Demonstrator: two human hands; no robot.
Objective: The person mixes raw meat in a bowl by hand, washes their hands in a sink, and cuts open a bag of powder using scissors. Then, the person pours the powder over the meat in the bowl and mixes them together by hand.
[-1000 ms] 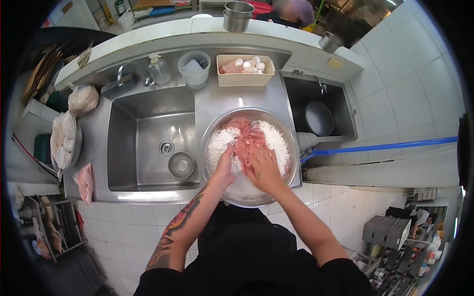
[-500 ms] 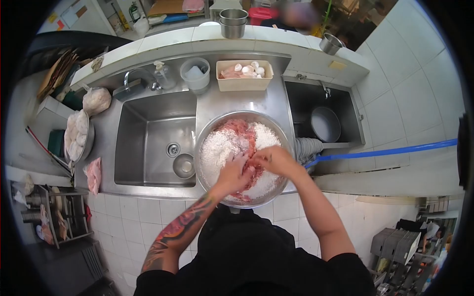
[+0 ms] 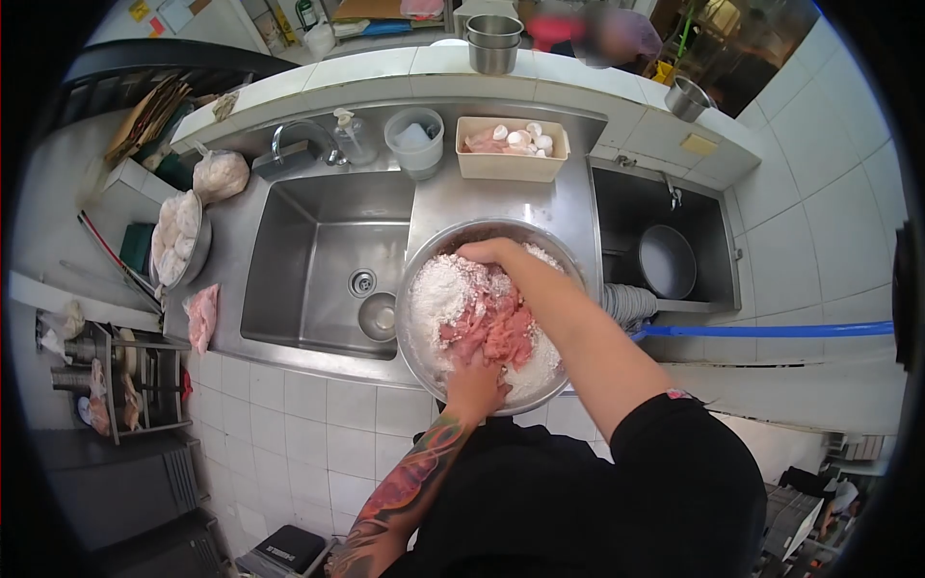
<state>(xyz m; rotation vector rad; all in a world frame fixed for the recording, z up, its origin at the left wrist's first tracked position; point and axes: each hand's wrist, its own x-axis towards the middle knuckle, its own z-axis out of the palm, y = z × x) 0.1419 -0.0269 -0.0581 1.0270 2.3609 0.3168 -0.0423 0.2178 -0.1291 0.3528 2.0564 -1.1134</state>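
Observation:
A large metal bowl (image 3: 412,339) holds pink raw meat (image 3: 501,332) partly covered in white powder (image 3: 443,292) that looks like flour. At the bowl's near side, my left hand (image 3: 474,383) has its fingers curled into the meat, their tips buried. My right hand (image 3: 487,253) reaches across to the far side and bends down over the powder-coated meat. Its fingers are mostly hidden there, so their grip does not show.
Left of the bowl is a steel sink (image 3: 323,279) with a small metal bowl (image 3: 378,316) inside. Behind stand a plastic tub (image 3: 414,144) and a cream container (image 3: 513,171) with eggshells. A blue hose (image 3: 771,330) runs right. A person (image 3: 617,43) is beyond the ledge.
My right hand has moved from the bowl's middle to its far side. My left hand has come back to the near side. The meat is now gathered more centrally, and the camera view has shifted.

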